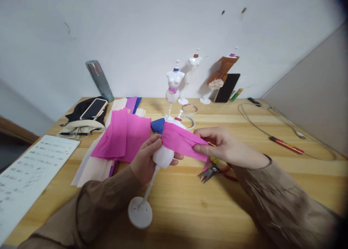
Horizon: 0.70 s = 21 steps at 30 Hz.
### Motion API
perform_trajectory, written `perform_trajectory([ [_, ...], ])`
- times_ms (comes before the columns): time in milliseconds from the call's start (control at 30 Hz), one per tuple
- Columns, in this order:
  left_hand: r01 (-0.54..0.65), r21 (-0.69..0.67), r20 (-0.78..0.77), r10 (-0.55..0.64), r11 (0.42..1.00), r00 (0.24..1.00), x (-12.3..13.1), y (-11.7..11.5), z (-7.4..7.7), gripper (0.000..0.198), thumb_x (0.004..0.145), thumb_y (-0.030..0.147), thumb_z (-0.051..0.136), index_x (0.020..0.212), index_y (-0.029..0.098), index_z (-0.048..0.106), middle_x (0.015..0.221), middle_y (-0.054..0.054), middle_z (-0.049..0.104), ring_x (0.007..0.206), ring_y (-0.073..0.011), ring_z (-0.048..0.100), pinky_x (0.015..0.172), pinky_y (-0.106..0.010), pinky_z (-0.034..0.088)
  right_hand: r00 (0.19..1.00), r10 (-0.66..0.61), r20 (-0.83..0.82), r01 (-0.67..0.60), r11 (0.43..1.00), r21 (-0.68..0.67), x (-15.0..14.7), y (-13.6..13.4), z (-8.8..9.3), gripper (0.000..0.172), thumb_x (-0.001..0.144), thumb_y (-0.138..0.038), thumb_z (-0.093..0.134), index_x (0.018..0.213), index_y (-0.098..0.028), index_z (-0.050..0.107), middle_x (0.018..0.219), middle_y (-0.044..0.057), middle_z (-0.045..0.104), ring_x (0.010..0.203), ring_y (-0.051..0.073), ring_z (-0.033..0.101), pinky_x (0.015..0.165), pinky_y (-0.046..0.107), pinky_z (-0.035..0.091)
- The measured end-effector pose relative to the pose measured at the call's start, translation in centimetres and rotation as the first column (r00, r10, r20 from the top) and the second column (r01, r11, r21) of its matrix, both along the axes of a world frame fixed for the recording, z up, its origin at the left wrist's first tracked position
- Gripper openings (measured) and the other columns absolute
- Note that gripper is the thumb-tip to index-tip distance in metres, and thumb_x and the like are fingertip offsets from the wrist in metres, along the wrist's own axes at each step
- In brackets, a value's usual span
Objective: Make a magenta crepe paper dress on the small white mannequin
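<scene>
My left hand (148,156) is closed round a small white dress-form mannequin (163,158), tilted with its round base toward me. Its thumb presses one end of a pink crepe paper strip (185,140) against the torso. The strip covers the mannequin's middle and stretches out to the right. There my right hand (217,145) pinches the strip's far end between thumb and fingers. Beneath that hand lies a pair of scissors (213,172) with red handles, its blades parted. A red band marks the mannequin's neck.
Pink paper sheets (136,134) lie over other coloured papers at left. Behind stand mannequins, one white (174,78) and one brown-dressed (227,65). Tape rolls (191,122) rest mid-table. A thermos (99,78), phone (95,108), written sheet (38,169) and cable with red tool (288,145) surround the work.
</scene>
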<state>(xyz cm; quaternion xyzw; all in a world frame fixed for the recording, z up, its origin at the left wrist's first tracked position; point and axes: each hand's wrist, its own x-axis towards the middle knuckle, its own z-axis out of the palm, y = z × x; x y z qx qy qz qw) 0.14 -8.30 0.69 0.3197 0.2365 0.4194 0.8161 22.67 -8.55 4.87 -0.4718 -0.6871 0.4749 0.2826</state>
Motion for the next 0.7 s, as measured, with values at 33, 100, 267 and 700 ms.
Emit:
perform_trajectory([
  [33, 0.015, -0.001, -0.001, -0.015, 1.000, 1.000, -0.04, 0.01, -0.04, 0.030, 0.079, 0.040, 0.074, 0.090, 0.016, 0.060, 0.074, -0.005, 0.072, 0.073, -0.0235, 0.075, 0.062, -0.028, 0.059, 1.000, -0.016, -0.006, 0.016, 1.000, -0.021, 0.04, 0.01, -0.09, 0.024, 0.078, -0.040, 0.069, 0.076, -0.018, 0.062, 0.067, -0.002, 0.050, 0.058, 0.012, 0.050, 0.048, 0.024, 0.048],
  [100, 0.036, -0.012, -0.006, -0.036, 0.999, 0.999, -0.09, -0.01, -0.11, 0.032, 0.080, 0.041, 0.073, 0.093, 0.016, 0.060, 0.074, -0.006, 0.072, 0.074, -0.0238, 0.075, 0.062, -0.027, 0.059, 0.999, -0.045, -0.019, 0.044, 0.999, -0.021, 0.13, 0.07, -0.22, 0.024, 0.076, -0.039, 0.070, 0.071, -0.019, 0.058, 0.065, -0.003, 0.047, 0.056, 0.012, 0.047, 0.045, 0.024, 0.046],
  [267, 0.063, -0.026, 0.004, -0.063, 0.998, 0.998, -0.04, -0.01, -0.15, 0.031, 0.083, 0.041, 0.070, 0.099, 0.015, 0.063, 0.077, -0.008, 0.074, 0.075, -0.0242, 0.075, 0.063, -0.028, 0.059, 0.999, -0.040, 0.027, 0.038, 0.997, 0.070, 0.15, 0.29, -0.32, 0.022, 0.076, -0.037, 0.069, 0.072, -0.019, 0.057, 0.066, -0.002, 0.051, 0.058, 0.013, 0.049, 0.048, 0.025, 0.045],
  [700, 0.115, -0.064, 0.046, -0.112, 0.991, 0.993, 0.23, -0.25, 0.05, 0.036, 0.082, 0.043, 0.071, 0.105, 0.016, 0.066, 0.098, -0.010, 0.075, 0.080, -0.0253, 0.076, 0.068, -0.030, 0.060, 0.994, -0.008, 0.105, -0.015, 0.975, 0.220, 0.06, 0.77, -0.65, 0.017, 0.079, -0.033, 0.064, 0.073, -0.017, 0.061, 0.066, -0.001, 0.053, 0.062, 0.013, 0.048, 0.056, 0.026, 0.039],
])
